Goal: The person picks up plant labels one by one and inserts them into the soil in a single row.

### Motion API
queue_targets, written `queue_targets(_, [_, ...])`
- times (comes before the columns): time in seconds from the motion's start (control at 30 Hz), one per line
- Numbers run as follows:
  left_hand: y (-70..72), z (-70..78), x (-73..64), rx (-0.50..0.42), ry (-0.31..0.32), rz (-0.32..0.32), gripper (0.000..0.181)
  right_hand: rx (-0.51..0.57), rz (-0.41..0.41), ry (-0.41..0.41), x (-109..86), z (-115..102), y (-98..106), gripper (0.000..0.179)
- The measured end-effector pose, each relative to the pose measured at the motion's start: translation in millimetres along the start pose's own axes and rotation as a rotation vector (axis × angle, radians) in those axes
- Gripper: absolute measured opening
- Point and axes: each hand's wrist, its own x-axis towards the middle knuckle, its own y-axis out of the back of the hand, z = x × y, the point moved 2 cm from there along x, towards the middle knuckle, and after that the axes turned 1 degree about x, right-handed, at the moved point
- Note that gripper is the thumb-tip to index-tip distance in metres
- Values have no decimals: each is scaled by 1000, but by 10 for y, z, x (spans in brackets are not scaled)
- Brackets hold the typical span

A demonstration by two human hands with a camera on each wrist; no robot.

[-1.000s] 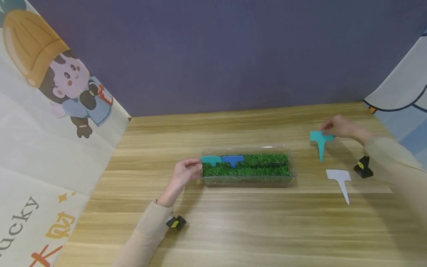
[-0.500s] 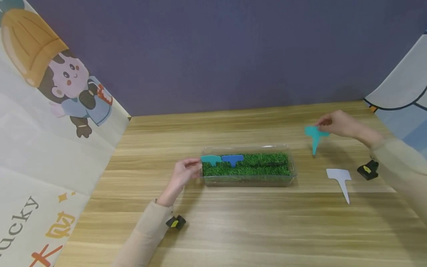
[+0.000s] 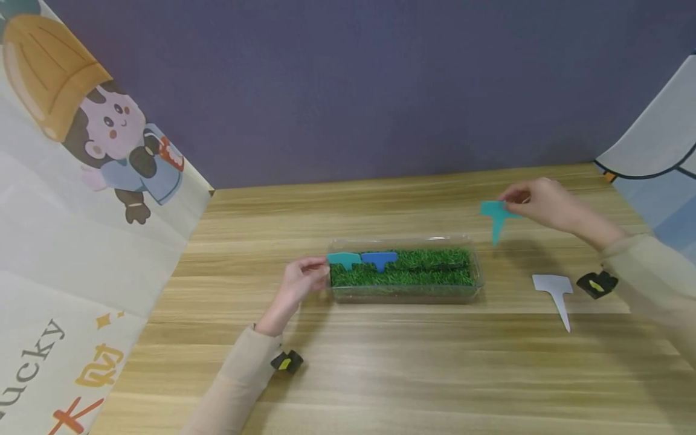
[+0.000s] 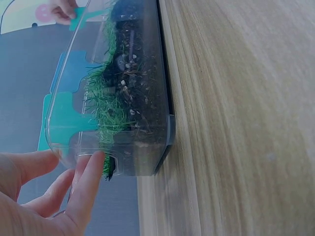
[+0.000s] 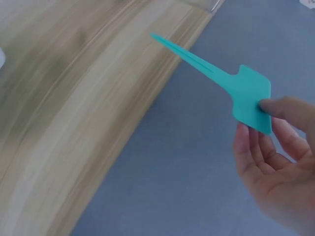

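Farther left than half a second ago, our right hand [image 3: 545, 204] holds a teal T-shaped marker [image 3: 493, 211] raised at right of centre, thumb and fingers clamped on its broad head, seemingly keeping the narrow end free. Our left hand [image 3: 293, 285] touches the left end of the clear planter [image 3: 405, 295], mid-frame, probably steadying it; whether it clamps, we cannot tell. Unmoved, a white marker [image 3: 553, 285] lies lower right.

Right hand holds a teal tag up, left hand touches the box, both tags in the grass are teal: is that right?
Not both: the head view shows one teal tag and one blue tag in the grass. The right hand does hold another teal tag up, and the left hand touches the box.
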Motion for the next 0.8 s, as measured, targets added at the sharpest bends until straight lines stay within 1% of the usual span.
queue_targets(0.03, [1,-2,0,2,-2,0,31,1,16,13,-10,-31,1,21])
queue_targets(0.27, [-7,-1,4,4,-3,4,31,27,76,31,-70,-242,11,22])
queue_targets(0.47, [-8,5,-1,8,-5,9,31,20,143,101,-99,-387,2,16])
queue_targets(0.73, [-17,-1,2,-1,10,14,30,7,173,161,-108,-576,-23,13])
queue_targets(0.8, [-17,-2,0,-1,9,14,30,4,176,188,-108,-614,-33,13])
